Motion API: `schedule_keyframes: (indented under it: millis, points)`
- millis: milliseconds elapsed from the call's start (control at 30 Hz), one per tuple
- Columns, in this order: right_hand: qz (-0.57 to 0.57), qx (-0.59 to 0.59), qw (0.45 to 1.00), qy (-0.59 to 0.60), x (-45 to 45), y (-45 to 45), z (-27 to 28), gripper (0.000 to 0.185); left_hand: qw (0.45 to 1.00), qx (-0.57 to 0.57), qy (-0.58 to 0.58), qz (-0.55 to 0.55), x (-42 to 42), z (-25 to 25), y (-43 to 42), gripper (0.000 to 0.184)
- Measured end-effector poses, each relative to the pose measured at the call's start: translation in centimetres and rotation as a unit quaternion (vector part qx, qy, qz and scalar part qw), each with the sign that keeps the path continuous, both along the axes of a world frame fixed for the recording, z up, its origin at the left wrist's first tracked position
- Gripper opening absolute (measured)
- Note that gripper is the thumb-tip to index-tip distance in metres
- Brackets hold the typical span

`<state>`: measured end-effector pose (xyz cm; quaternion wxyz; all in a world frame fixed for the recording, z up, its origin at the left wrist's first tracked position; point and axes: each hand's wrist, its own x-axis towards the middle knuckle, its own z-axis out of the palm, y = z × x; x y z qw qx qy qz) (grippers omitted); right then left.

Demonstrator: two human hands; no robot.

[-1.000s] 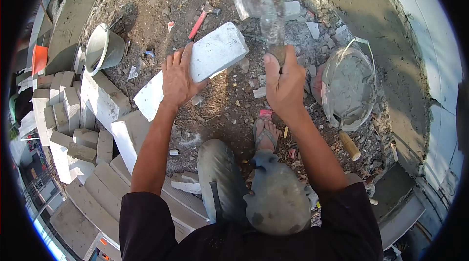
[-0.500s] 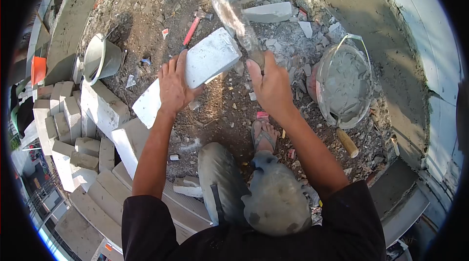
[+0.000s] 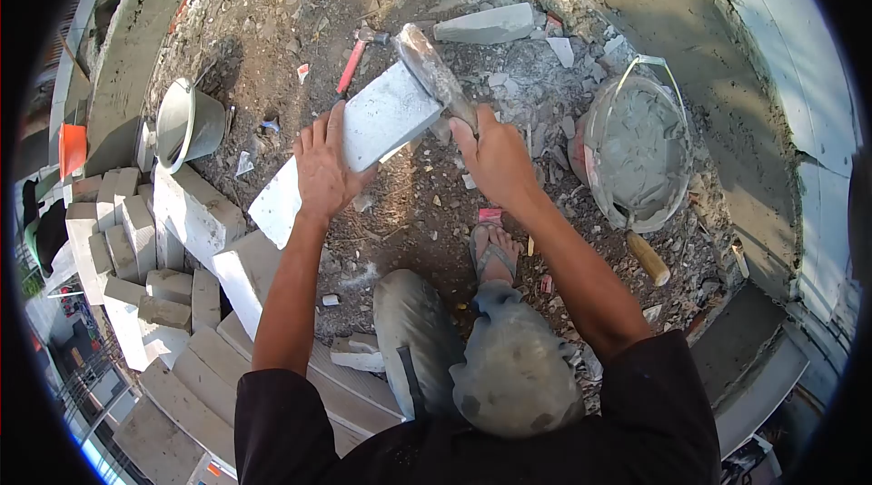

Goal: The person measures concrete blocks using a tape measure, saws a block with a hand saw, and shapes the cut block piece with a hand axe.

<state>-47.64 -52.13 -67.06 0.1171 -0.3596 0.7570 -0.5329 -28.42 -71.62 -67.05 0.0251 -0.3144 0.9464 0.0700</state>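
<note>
A long white block [image 3: 386,117] lies tilted in front of me, its near end resting toward the stacked blocks at the left. My left hand [image 3: 324,167] presses on its middle, the fingers spread over the top edge. My right hand [image 3: 495,158] is wrapped round the handle of a broad flat blade [image 3: 429,67], whose edge meets the block's far right end. Right of my right hand stands a bucket of grey mortar [image 3: 639,153], with a wooden handle [image 3: 647,258] sticking out at its near side.
A red-handled hammer [image 3: 350,65] lies beyond the block, and a grey block piece [image 3: 488,24] farther off. At the left are an empty bucket [image 3: 202,126], an orange container [image 3: 72,151] and stacked blocks [image 3: 195,381]. Rubble covers the ground.
The blade has come down from above and left onto the block's far end, and my right hand has moved left and lower with it. My left hand stays on the block.
</note>
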Motion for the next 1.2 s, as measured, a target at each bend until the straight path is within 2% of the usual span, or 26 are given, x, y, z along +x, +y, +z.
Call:
schedule_keyframes:
  millis: [67, 100, 200, 233, 267, 333, 400, 467, 533, 567, 633, 667, 733, 767, 800, 867, 933, 967, 1033, 1100, 1167, 1200]
  points:
    - [0.042, 0.196, 0.978, -0.054, -1.1, -0.2, -2.9, 0.036, 1.000, -0.010, 0.016, -0.015, -0.8, 0.0, -1.0, 0.112]
    - [0.043, 0.196, 0.978, -0.050, -1.9, -0.7, -1.3, 0.036, 0.999, -0.021, 0.025, -0.012, -0.8, -0.4, -1.0, 0.112]
    - [0.012, 0.046, 0.991, -0.128, -2.4, -0.2, 5.4, 0.036, 1.000, -0.006, 0.007, -0.007, 0.5, -0.6, 0.0, 0.111]
    - [0.009, 0.044, 0.991, -0.127, -3.0, -0.7, 7.2, 0.036, 1.000, -0.002, 0.009, -0.002, 0.0, -0.4, -0.3, 0.110]
    - [-0.018, -0.071, 0.990, -0.117, -3.3, -1.0, 8.8, 0.035, 1.000, 0.001, 0.001, 0.002, -0.2, -0.1, -0.2, 0.109]
    - [-0.053, -0.182, 0.976, -0.107, -3.0, -0.3, 8.8, 0.035, 1.000, -0.001, 0.004, -0.006, -0.1, -0.2, -0.1, 0.109]
    - [-0.078, -0.230, 0.964, -0.112, -2.2, 1.0, 6.1, 0.033, 1.000, -0.007, 0.015, -0.010, -0.3, -0.3, -0.4, 0.109]
    - [-0.021, 0.044, 0.993, -0.106, -0.5, 3.1, 1.6, 0.030, 1.000, -0.006, 0.011, -0.011, -0.2, -0.2, -0.3, 0.109]
    - [0.084, 0.277, 0.956, -0.045, 0.2, 3.7, -5.6, 0.036, 1.000, 0.002, 0.003, -0.002, 0.1, 0.0, 0.5, 0.109]
    - [0.068, 0.272, 0.959, -0.043, -0.4, 3.9, -5.3, 0.036, 1.000, 0.002, 0.002, 0.000, -0.6, 0.0, 0.0, 0.109]
    - [0.052, 0.171, 0.975, -0.133, -0.9, 5.1, -5.3, 0.041, 1.000, -0.005, -0.003, -0.002, -0.1, -0.7, 0.0, 0.109]
    - [0.059, 0.181, 0.969, -0.155, 0.0, 5.4, -3.6, 0.041, 1.000, -0.005, -0.005, -0.001, 0.2, -0.4, 0.4, 0.109]
    - [-0.006, -0.043, 0.965, -0.259, -2.0, 3.6, 1.3, 0.046, 1.000, -0.024, 0.009, -0.014, -0.4, -0.5, 0.0, 0.109]
    - [-0.010, -0.043, 0.964, -0.262, -2.4, 2.6, 3.0, 0.046, 1.000, -0.022, 0.005, -0.018, -0.3, -0.5, 0.0, 0.109]
    - [-0.029, -0.134, 0.959, -0.247, -3.0, 1.2, 4.5, 0.047, 0.999, -0.025, 0.015, -0.023, -0.4, -0.6, -0.1, 0.110]
    - [-0.051, -0.224, 0.945, -0.231, -2.8, 0.2, 4.2, 0.048, 0.999, -0.027, 0.022, -0.031, -0.3, -0.5, 0.0, 0.110]
    - [-0.035, -0.059, 0.993, -0.093, -1.7, -0.3, -0.3, 0.051, 0.999, -0.028, 0.016, -0.023, -0.3, -0.5, -0.1, 0.111]
    - [-0.032, -0.061, 0.994, -0.090, -1.7, -0.2, -2.2, 0.051, 0.999, -0.031, 0.019, -0.021, -0.1, -0.5, 0.0, 0.111]
    - [0.054, 0.151, 0.983, -0.089, -2.6, 0.0, -5.3, 0.040, 0.999, -0.029, 0.008, -0.013, -0.1, -0.9, -0.3, 0.112]
    - [0.053, 0.124, 0.985, -0.108, -4.0, -0.5, -1.5, 0.042, 1.000, -0.009, -0.014, 0.001, -0.1, -0.5, 0.2, 0.112]
    - [0.044, 0.099, 0.985, -0.138, -4.9, -0.7, 3.5, 0.044, 0.999, -0.039, 0.017, -0.021, -0.2, -0.9, 0.1, 0.112]
    - [0.011, -0.002, 0.986, -0.164, -5.2, -1.0, 6.0, 0.049, 0.999, -0.037, 0.014, -0.020, -0.2, -0.9, 0.1, 0.112]
